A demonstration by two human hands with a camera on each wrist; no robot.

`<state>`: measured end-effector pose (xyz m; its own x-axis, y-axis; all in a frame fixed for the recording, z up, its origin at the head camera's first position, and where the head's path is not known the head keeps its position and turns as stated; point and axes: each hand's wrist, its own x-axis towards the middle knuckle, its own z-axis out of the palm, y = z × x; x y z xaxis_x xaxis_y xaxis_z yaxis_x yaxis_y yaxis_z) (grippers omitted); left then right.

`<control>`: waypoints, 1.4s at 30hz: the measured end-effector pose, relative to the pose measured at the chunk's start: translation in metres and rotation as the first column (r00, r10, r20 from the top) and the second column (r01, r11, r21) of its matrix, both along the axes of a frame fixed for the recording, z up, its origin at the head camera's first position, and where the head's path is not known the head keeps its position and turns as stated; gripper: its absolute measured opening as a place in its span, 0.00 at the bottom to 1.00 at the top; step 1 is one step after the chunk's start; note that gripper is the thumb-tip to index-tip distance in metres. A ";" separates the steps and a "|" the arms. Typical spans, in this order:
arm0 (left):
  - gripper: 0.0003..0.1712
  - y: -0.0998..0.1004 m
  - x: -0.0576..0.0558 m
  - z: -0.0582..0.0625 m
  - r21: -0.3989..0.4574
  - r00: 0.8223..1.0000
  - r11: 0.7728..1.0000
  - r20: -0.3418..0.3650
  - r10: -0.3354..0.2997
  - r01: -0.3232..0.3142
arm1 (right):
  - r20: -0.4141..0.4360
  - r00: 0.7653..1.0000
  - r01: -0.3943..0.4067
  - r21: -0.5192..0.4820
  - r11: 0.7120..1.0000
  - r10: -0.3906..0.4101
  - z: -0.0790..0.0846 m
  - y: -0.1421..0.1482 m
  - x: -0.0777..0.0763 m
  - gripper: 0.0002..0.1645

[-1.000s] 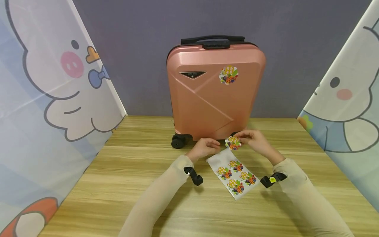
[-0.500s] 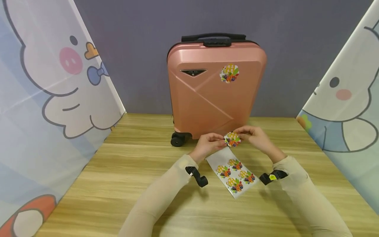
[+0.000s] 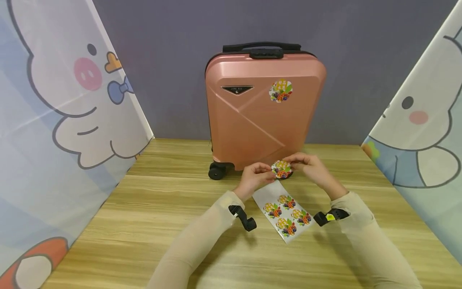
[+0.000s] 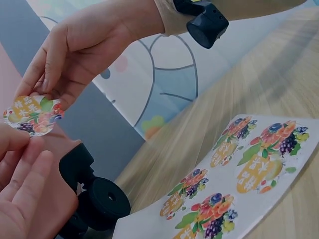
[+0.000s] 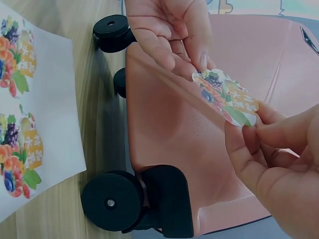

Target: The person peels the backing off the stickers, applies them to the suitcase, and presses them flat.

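Note:
A round fruit-print sticker (image 3: 281,169) is held up between both hands, in front of the suitcase's lower edge. My left hand (image 3: 254,180) pinches its left edge, thumb and fingertips together, as the right wrist view also shows. On the opposite edge my right hand (image 3: 313,171) pinches the sticker (image 5: 227,97) between thumb and fingers. Below the hands, a white sticker sheet (image 3: 265,195) with several fruit stickers lies on the table, its upper end bare. Behind stands a pink suitcase (image 3: 249,132) with a matching sticker (image 3: 280,91) on its upper right front.
The suitcase stands upright on black wheels (image 3: 217,171), with a black top handle (image 3: 261,46). A wood-grain table (image 3: 162,224) lies under everything. A grey panel (image 3: 173,80) is at the back, and cartoon-print cloths (image 3: 90,132) flank both sides.
The left hand has come up and right to take hold of the sticker's left edge. The right hand has shifted slightly up and left with it. The sheet stays on the table.

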<state>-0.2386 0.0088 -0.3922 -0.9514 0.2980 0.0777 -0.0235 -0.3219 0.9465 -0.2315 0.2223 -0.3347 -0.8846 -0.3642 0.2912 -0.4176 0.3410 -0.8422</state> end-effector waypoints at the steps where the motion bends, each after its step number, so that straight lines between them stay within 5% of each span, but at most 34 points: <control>1: 0.07 0.001 0.000 0.000 0.004 1.000 1.000 0.007 0.011 -0.011 | 0.009 1.000 0.003 -0.011 1.000 -0.002 0.001 0.000 0.001 0.16; 12: 0.06 0.002 0.000 0.006 0.064 0.993 0.997 -0.110 0.043 -0.036 | -0.001 1.000 0.011 -0.058 0.998 -0.011 0.012 -0.002 0.003 0.19; 29: 0.07 0.012 -0.007 0.036 0.164 0.989 0.985 -0.129 0.067 -0.045 | -0.148 0.987 0.051 -0.070 0.996 -0.061 0.045 -0.001 0.002 0.16; 35: 0.10 0.014 -0.007 0.046 0.137 0.993 0.988 -0.093 0.078 -0.065 | -0.212 0.972 0.096 -0.027 0.995 -0.100 0.057 0.002 0.004 0.16; 42: 0.14 0.018 -0.006 0.063 0.099 0.983 0.989 -0.138 0.122 -0.109 | -0.232 0.968 0.081 -0.053 0.995 -0.092 0.073 0.006 0.002 0.16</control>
